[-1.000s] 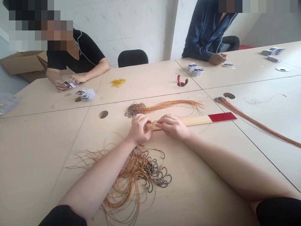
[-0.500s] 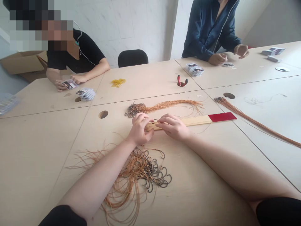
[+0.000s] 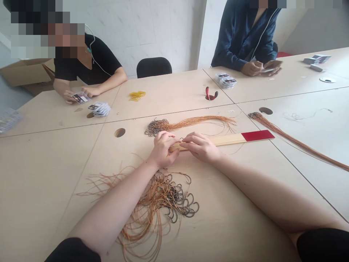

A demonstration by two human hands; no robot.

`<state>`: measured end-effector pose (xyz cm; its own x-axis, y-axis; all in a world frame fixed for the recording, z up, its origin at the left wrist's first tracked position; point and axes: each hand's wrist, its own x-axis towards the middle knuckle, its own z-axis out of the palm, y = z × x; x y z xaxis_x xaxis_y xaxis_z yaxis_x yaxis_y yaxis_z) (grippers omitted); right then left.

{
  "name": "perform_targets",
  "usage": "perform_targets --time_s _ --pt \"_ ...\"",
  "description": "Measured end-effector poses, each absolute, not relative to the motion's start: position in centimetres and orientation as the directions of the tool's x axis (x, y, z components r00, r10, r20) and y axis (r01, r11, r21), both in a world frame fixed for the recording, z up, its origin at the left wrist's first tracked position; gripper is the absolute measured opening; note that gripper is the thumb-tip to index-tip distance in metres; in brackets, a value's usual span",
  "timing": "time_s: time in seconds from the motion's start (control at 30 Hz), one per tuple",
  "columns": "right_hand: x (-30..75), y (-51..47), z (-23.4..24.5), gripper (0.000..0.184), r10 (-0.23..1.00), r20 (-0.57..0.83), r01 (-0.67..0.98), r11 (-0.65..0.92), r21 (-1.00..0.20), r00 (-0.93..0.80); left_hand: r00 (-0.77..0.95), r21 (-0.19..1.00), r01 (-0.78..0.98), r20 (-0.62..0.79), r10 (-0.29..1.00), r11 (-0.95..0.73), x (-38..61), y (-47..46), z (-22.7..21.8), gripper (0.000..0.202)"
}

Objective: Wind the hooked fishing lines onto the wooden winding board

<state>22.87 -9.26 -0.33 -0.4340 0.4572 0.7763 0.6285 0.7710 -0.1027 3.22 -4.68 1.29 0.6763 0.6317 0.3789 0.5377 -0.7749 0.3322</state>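
Observation:
A long wooden board (image 3: 229, 140) with a red end (image 3: 258, 135) lies crosswise on the table. Around its left end is my left hand (image 3: 164, 149), thumb on the near edge and forefinger reaching over the top. My right hand (image 3: 203, 147) bends over the board beside it, fingertips pinching a dark fishing hook (image 3: 181, 138), mostly hidden between the hands. Close behind them lies a bundle of hooks (image 3: 155, 127) with orange-brown lines (image 3: 196, 120). A loose heap of hooks (image 3: 177, 198) on similar lines spreads below my left forearm.
Another hook-and-line bundle (image 3: 294, 140) stretches along the right. Red-handled pliers (image 3: 208, 94) stand in a table hole. Yellow bands (image 3: 137, 95) and stacked small boxes (image 3: 99, 108) lie farther back. Two people sit opposite, one in black (image 3: 103, 60), one in blue (image 3: 231, 40).
My left forefinger has shifted slightly right, covering more of the hook. My right hand has hardly moved. The person in blue has lifted a small flat box with both hands.

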Motion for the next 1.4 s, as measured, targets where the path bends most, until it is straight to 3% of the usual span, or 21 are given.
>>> perform_targets --time_s 0.63,0.97,1.27,1.4 --pt "23.0 -9.3 -0.5 0.032 0.475 0.753 0.609 0.783 -0.126 -0.455 0.477 0.309 0.749 0.362 0.801 -0.586 3.2 -4.5 1.1 0.029" --pt "26.3 -7.8 -0.2 0.035 0.572 0.719 0.729 0.671 -0.135 -0.394 0.275 0.318 0.857 0.382 0.882 -0.405 2.2 -2.8 0.8 0.051" --pt "30.3 -6.3 -1.5 0.032 0.762 0.568 0.77 0.553 -0.318 -0.312 0.155 0.372 0.893 0.271 0.95 -0.252 1.8 -1.5 0.0 0.056" --pt "30.3 -6.4 -1.7 0.029 0.795 0.511 0.783 0.531 -0.325 -0.326 0.158 0.386 0.89 0.236 0.959 -0.242 1.8 -1.4 -0.1 0.056"
